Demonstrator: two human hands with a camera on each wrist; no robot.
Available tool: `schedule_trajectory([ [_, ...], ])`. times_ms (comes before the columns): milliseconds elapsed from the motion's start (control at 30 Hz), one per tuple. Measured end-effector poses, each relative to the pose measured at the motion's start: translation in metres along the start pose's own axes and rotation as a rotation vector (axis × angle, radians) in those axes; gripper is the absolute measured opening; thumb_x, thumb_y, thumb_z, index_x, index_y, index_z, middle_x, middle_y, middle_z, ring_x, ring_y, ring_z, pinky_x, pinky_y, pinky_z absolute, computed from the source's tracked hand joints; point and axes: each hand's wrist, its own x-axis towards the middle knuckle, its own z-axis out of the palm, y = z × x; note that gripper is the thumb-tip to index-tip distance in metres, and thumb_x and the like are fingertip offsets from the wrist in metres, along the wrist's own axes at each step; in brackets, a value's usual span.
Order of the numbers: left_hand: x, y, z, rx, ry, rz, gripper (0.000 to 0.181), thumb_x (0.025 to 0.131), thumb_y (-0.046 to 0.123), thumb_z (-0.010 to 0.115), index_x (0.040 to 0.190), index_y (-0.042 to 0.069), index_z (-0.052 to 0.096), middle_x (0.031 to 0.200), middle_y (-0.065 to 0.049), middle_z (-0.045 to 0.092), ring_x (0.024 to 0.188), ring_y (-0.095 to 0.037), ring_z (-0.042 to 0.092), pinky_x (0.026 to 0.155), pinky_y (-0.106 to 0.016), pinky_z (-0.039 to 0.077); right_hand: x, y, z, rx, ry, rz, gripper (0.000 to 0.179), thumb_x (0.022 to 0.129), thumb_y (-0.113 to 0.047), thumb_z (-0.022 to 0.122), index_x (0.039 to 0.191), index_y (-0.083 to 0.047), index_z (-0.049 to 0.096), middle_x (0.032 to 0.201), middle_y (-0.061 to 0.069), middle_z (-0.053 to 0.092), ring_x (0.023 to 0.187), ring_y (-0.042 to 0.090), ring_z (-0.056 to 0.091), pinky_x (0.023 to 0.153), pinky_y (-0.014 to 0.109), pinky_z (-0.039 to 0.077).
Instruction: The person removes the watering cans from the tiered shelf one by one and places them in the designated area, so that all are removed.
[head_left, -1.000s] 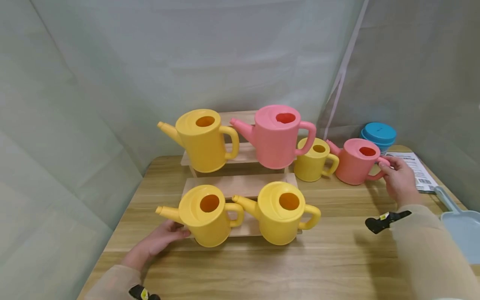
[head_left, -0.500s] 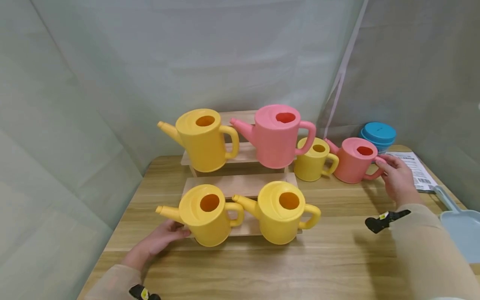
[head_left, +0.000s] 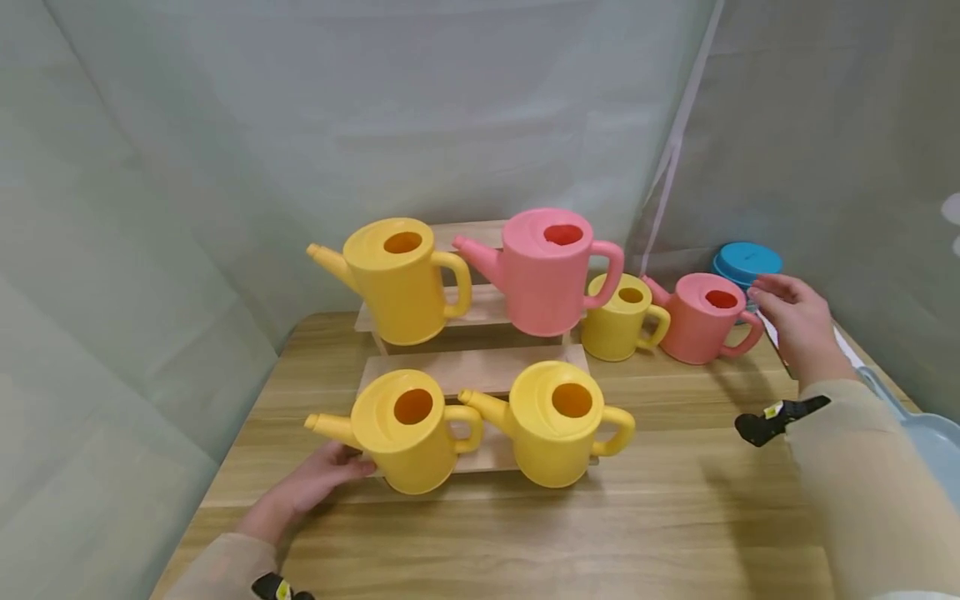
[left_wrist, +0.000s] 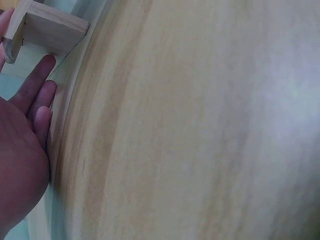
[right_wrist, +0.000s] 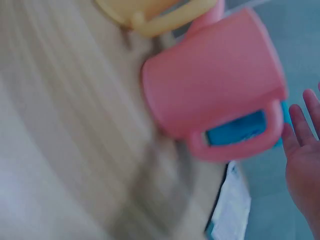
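A small pink watering can stands on the table at the right, beside a small yellow watering can. My right hand is just off the pink can's handle, fingers extended and holding nothing; the right wrist view shows the fingers apart from the handle. My left hand is at the left end of a wooden stepped rack, thumb against its low board, other fingers nearly straight beside it. On the rack stand yellow watering cans and a larger pink watering can.
Behind the small pink can is a blue-lidded tub. A printed packet lies near the table's right edge, partly behind my right hand. A pale blue pan-like thing with a handle lies at the far right, partly hidden by my sleeve.
The small pink watering can has shifted slightly left toward the small yellow one. My right hand has let go of its handle and moved up and right. My left hand stays at the rack.
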Motion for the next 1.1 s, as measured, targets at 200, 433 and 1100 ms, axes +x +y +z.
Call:
schedule_trajectory([
  [200,-0.002,0.001,0.0,0.012,-0.001,0.013,0.055,0.089,0.017,0.063,0.135,-0.002,0.039,0.129,-0.023,0.05,0.119,-0.037,0.045,0.095,-0.044,0.036,0.005,-0.034,0.01,-0.041,-0.039,-0.058,0.069,0.089,-0.053,0.052,0.146,-0.022,0.031,0.147,0.005,0.034,0.129,0.03,0.034,0.105,0.046,0.029],
  [433,-0.002,0.0,0.001,0.002,0.007,-0.006,0.056,0.088,0.018,0.063,0.135,0.0,0.039,0.13,-0.022,0.05,0.119,-0.036,0.044,0.096,-0.046,0.035,0.003,-0.065,0.033,-0.09,-0.171,-0.085,0.067,0.089,-0.055,0.05,0.147,-0.027,0.028,0.148,0.008,0.033,0.13,0.034,0.034,0.1,0.053,0.034],
  [1100,0.0,-0.004,-0.001,0.003,-0.01,0.008,0.054,0.089,0.017,0.062,0.134,-0.001,0.04,0.129,-0.022,0.05,0.12,-0.036,0.044,0.096,-0.046,0.034,-0.026,-0.118,0.102,0.127,-0.455,-0.294,0.053,0.094,-0.04,0.054,0.138,-0.016,0.039,0.134,0.009,0.046,0.119,0.024,0.048,0.1,0.038,0.037],
])
